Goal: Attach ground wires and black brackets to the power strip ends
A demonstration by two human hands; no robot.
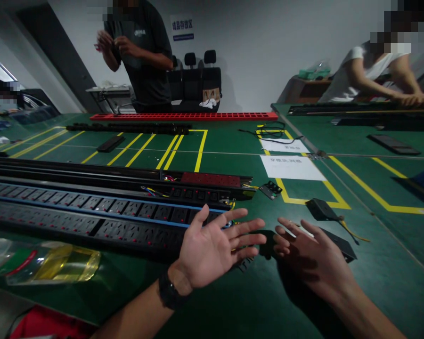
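Note:
My left hand [212, 247], with a dark watch on its wrist, is held palm up with the fingers spread and nothing in it. It hovers over the near end of long black power strips [127, 230] with rows of sockets, one edged in blue. To its right my right hand [313, 256] is in the air, fingers loosely bent and apart, holding nothing that I can see. Behind the right hand lies a black box [341, 245], partly hidden by it. Another small black box [323, 209] with a yellow wire lies just beyond.
A bottle of yellow liquid [67, 263] lies at the left. White paper sheets [291, 168] and a small black plate [271, 189] lie ahead on the yellow-marked green table. A red slotted rail [183, 116] spans the far side. Two people stand across the table, their hands busy.

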